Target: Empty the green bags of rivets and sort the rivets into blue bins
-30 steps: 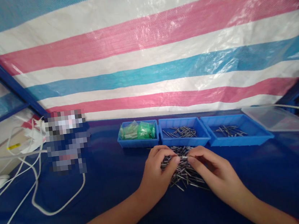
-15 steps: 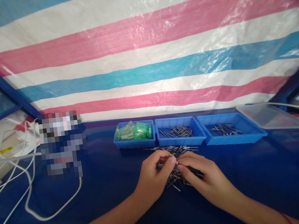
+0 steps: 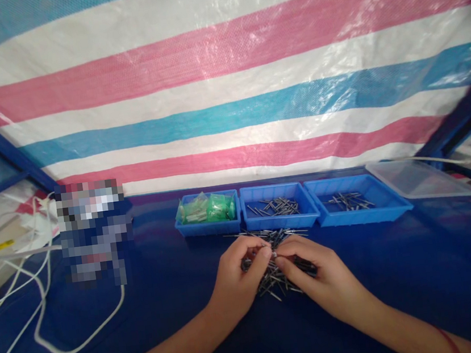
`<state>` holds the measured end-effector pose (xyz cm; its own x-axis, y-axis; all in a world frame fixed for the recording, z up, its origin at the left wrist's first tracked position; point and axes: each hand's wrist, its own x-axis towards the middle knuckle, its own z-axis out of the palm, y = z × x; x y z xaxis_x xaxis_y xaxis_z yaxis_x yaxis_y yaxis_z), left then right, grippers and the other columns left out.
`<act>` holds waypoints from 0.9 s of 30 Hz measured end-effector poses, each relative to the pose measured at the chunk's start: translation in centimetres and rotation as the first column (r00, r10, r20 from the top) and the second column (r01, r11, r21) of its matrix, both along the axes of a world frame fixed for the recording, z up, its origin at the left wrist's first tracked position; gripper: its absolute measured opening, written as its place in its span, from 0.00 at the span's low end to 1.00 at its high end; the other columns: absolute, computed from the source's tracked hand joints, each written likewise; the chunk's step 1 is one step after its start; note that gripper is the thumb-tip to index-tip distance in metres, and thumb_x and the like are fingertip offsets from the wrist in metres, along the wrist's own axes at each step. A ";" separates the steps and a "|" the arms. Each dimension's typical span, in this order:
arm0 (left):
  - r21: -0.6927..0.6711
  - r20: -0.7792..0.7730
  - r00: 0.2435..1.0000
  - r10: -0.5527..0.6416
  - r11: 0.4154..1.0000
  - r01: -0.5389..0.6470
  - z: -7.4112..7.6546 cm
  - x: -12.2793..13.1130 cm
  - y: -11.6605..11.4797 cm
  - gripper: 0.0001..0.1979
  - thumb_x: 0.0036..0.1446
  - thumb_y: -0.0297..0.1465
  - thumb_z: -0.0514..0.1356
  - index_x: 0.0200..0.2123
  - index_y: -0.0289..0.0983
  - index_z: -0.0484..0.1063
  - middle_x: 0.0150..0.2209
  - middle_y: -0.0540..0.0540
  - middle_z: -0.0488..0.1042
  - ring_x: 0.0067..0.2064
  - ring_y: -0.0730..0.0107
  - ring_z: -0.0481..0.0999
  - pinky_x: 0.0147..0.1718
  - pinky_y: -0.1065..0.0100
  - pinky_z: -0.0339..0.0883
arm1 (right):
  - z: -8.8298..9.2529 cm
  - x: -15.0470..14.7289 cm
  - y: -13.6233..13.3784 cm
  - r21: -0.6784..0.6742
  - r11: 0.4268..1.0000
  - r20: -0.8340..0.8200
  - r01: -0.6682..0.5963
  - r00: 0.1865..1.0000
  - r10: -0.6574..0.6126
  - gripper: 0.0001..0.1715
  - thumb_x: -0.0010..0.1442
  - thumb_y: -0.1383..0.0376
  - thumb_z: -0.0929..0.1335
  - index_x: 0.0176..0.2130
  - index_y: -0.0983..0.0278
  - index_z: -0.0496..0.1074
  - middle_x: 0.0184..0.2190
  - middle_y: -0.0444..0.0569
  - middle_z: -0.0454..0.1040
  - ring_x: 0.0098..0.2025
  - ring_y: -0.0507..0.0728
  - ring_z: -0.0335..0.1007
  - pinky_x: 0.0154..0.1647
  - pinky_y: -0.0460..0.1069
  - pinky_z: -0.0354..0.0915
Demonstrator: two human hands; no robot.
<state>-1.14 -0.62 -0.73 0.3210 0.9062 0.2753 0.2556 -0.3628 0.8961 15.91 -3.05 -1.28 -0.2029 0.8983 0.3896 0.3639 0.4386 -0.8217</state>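
My left hand is closed in a pinch, thumb against index finger, over a pile of thin metal rods on the blue table. Opposite it, my right hand pinches too, its fingertips meeting those of the left. A tiny whitish piece shows between the two sets of fingertips; its kind is too small to tell. Something dark and slim lies under the right palm, partly hidden. Some rods of the pile stick out behind and below the hands.
Behind the pile stand three blue bins: the left bin with green and clear packets, the middle bin and right bin with metal rods. A clear plastic lid lies at right. White cables run along the left.
The view has shifted slightly, so the bins sit a little further left. Both hands stay pinched together over the pile, and the dark slim thing by the right palm shows less.
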 end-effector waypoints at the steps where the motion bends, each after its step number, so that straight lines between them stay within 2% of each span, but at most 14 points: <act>1: 0.016 -0.004 1.000 0.001 1.000 -0.001 0.1 0.0 0.0 0.08 0.61 0.33 0.56 0.39 0.36 0.72 0.36 0.47 0.75 0.37 0.69 0.74 0.37 0.71 0.67 | 0.0 0.0 0.0 0.002 1.000 0.000 0.011 1.000 -0.011 0.07 0.63 0.65 0.64 0.34 0.62 0.71 0.29 0.47 0.71 0.33 0.54 0.68 0.35 0.49 0.64; 10: 0.135 -0.076 0.997 0.030 0.991 -0.019 0.6 -0.1 0.2 0.06 0.60 0.28 0.56 0.37 0.36 0.73 0.36 0.47 0.75 0.38 0.69 0.73 0.40 0.69 0.65 | 0.7 0.5 0.2 0.052 0.994 -0.032 0.098 0.995 -0.097 0.05 0.61 0.66 0.65 0.34 0.62 0.71 0.29 0.46 0.70 0.32 0.53 0.67 0.34 0.48 0.64; 16: 0.234 -0.157 0.986 -0.049 0.968 0.086 0.9 -0.3 0.2 0.06 0.60 0.28 0.57 0.38 0.36 0.74 0.38 0.45 0.74 0.44 0.66 0.72 0.46 0.66 0.64 | 1.3 1.2 0.2 0.143 0.985 0.013 0.100 0.995 -0.103 0.06 0.62 0.65 0.65 0.33 0.61 0.70 0.30 0.46 0.71 0.32 0.54 0.67 0.34 0.49 0.63; 19: 0.270 -0.302 0.952 -0.057 0.952 0.142 1.2 -0.8 0.4 0.09 0.60 0.30 0.57 0.43 0.38 0.74 0.42 0.44 0.74 0.48 0.63 0.69 0.49 0.62 0.61 | 2.3 3.4 1.2 0.256 0.941 0.044 0.220 0.970 -0.239 0.06 0.61 0.63 0.65 0.33 0.61 0.70 0.31 0.47 0.72 0.34 0.55 0.67 0.36 0.50 0.64; 20: 0.277 -0.361 0.931 -0.052 0.948 0.160 1.3 -1.0 0.6 0.10 0.61 0.31 0.57 0.45 0.39 0.74 0.44 0.44 0.73 0.48 0.62 0.69 0.49 0.61 0.61 | 2.7 4.6 1.7 0.298 0.906 0.048 0.300 0.944 -0.328 0.07 0.61 0.61 0.66 0.33 0.61 0.70 0.31 0.47 0.73 0.34 0.55 0.68 0.36 0.51 0.63; 22: 0.290 -0.475 0.879 -0.035 0.937 0.193 1.3 -1.3 0.8 0.12 0.61 0.33 0.57 0.47 0.41 0.74 0.46 0.44 0.73 0.49 0.59 0.67 0.48 0.58 0.60 | 3.3 7.3 2.8 0.366 0.778 0.071 0.510 0.819 -0.570 0.10 0.60 0.58 0.66 0.32 0.61 0.71 0.30 0.48 0.73 0.31 0.56 0.67 0.33 0.51 0.63; 24: 0.296 -0.563 0.826 -0.008 0.932 0.211 1.1 -1.5 1.1 0.13 0.60 0.34 0.57 0.48 0.41 0.73 0.48 0.44 0.73 0.50 0.57 0.66 0.46 0.57 0.60 | 3.5 10.1 4.1 0.371 0.688 0.083 0.624 0.715 -0.694 0.09 0.58 0.58 0.67 0.33 0.61 0.71 0.30 0.50 0.73 0.29 0.58 0.66 0.32 0.53 0.61; 25: 0.295 -0.595 0.804 0.003 0.931 0.215 0.9 -1.6 1.2 0.13 0.60 0.34 0.57 0.48 0.42 0.73 0.48 0.45 0.73 0.50 0.57 0.66 0.46 0.57 0.59 | 3.4 11.4 4.6 0.369 0.655 0.171 0.660 0.645 -0.745 0.10 0.58 0.57 0.66 0.33 0.60 0.71 0.30 0.50 0.73 0.29 0.59 0.66 0.31 0.53 0.60; 27: 0.289 -0.635 0.772 0.015 0.932 0.220 0.6 -1.6 1.4 0.12 0.61 0.35 0.57 0.46 0.42 0.74 0.48 0.46 0.73 0.49 0.58 0.67 0.44 0.58 0.59 | 2.8 13.4 5.6 0.346 0.705 0.406 0.619 0.578 -0.708 0.13 0.60 0.56 0.64 0.31 0.59 0.72 0.27 0.51 0.73 0.27 0.61 0.67 0.28 0.54 0.58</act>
